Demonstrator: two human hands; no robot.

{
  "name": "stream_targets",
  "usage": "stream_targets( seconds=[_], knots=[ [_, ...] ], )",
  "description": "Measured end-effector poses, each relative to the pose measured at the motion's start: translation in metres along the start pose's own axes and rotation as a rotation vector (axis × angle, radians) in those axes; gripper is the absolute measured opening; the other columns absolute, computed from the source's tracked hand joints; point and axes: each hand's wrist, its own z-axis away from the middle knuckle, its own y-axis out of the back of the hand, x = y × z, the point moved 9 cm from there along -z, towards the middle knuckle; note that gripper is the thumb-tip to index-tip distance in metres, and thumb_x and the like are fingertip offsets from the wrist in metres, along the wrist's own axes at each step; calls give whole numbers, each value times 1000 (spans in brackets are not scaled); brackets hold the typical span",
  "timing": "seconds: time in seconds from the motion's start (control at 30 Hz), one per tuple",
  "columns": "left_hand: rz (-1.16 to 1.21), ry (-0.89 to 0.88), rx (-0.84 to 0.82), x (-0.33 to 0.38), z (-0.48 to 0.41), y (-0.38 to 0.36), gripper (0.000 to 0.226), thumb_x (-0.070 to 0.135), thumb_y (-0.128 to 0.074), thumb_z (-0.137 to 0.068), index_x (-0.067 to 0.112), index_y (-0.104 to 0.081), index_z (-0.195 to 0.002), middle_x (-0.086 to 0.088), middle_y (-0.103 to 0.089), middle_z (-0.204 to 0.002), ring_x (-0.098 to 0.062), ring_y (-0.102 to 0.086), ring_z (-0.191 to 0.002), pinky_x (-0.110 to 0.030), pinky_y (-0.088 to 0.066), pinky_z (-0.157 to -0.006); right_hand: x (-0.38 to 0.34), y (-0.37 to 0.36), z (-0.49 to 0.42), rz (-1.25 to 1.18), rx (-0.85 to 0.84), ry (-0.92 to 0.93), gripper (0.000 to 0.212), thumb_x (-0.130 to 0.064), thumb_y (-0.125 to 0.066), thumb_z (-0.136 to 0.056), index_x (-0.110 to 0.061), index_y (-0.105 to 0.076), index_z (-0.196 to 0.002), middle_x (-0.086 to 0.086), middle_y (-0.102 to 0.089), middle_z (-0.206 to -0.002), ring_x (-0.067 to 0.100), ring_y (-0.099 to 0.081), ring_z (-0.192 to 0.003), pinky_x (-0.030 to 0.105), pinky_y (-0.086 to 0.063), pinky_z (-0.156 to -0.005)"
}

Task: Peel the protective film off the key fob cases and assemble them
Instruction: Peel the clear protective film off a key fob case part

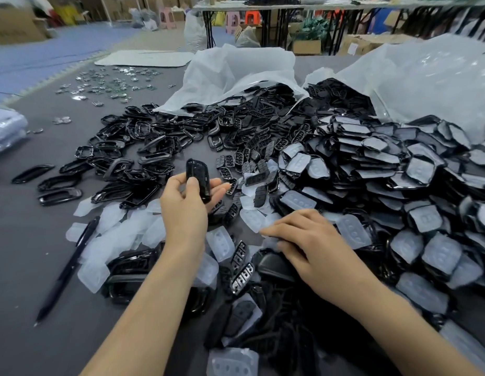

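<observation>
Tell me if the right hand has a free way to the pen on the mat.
Probably not: the pen lies beyond the left forearm, which the right hand would have to cross.

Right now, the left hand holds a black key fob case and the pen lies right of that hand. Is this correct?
No. The head view shows the pen lying left of the left hand, which does hold the key fob case.

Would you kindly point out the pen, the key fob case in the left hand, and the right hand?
pen (pixel 67 267): head view, mid-barrel.
key fob case (pixel 197 172): head view, upper half of shell.
right hand (pixel 312 240): head view, back of hand.
</observation>
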Motion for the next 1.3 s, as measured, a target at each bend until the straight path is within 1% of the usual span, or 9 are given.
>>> stream_targets(
  seconds=[0.17,0.27,0.37,0.53,0.7,0.97,1.03,1.2,1.3],
  knots=[
    [-109,-82,-160,2,15,-25,18,7,-33,-103,13,-50,-99,-17,-70,-84,-26,-73,-73,-21,-56,-63,10,-5,-17,141,-47,-165,46,-55,-52,-89,-34,-53,-130,-14,-53,-99,14,-44,-108,32,-28,-101],
    [-146,-71,-207,-1,18,-32,17,8,-31,-103,13,-47,-99,-17,-70,-83,-26,-73,-73,-22,-56,-62,10,-8,-27,207,-13,-219,42,-60,-52,-87,-32,-58,-118,-11,-55,-93,16,-45,-107,34,-26,-98],
    [-168,-61,-228,-4,20,-34,16,9,-32,-103,12,-47,-100,-15,-72,-79,-25,-73,-73,-20,-56,-60,9,-7,-32,205,66,-237,32,-55,-57,-86,-28,-62,-102,-8,-62,-90,18,-47,-100,36,-27,-93],
    [-187,-68,-249,-7,22,-39,16,9,-34,-103,14,-48,-100,-9,-73,-75,-24,-73,-69,-19,-55,-58,-4,2,-28,199,276,-89,9,-18,-74,-76,-14,-66,-78,1,-58,-80,26,-54,-85,39,-44,-77],
    [-202,-63,-260,-7,24,-41,16,11,-33,-104,14,-48,-101,-10,-73,-78,-25,-74,-73,-21,-56,-60,15,27,-18,-267,472,-148,11,-5,-68,-81,-12,-60,-77,-3,-57,-86,14,-53,-82,17,-42,-73],
    [-246,-47,-306,-9,31,-49,16,10,-34,-104,14,-50,-103,-5,-74,-76,-20,-73,-71,-18,-55,-59,53,12,-11,-1245,418,-399,18,-2,-67,-84,-8,-51,-77,5,-60,-53,17,-51,-41,20,-41,-40],
    [-252,-50,-310,-8,31,-49,15,10,-35,-103,12,-50,-105,-5,-73,-75,-21,-73,-70,-19,-55,-59,54,8,-12,-1347,424,-408,18,-4,-72,-79,-7,-56,-84,5,-64,-60,18,-61,-47,20,-48,-45],
    [-250,-40,-319,-7,32,-50,17,10,-35,-104,13,-51,-106,-4,-73,-76,-22,-74,-69,-18,-55,-59,56,2,-12,-1418,408,-448,53,-28,-86,-51,-10,-67,-97,10,-66,-81,28,-73,-77,22,-56,-70],
    [-236,-30,-322,-7,32,-50,17,10,-34,-104,12,-51,-105,-6,-73,-76,-23,-74,-70,-18,-55,-59,58,1,-11,-1349,412,-446,33,-23,-85,-63,-18,-73,-93,6,-70,-82,30,-72,-86,24,-55,-76]
  ],
)
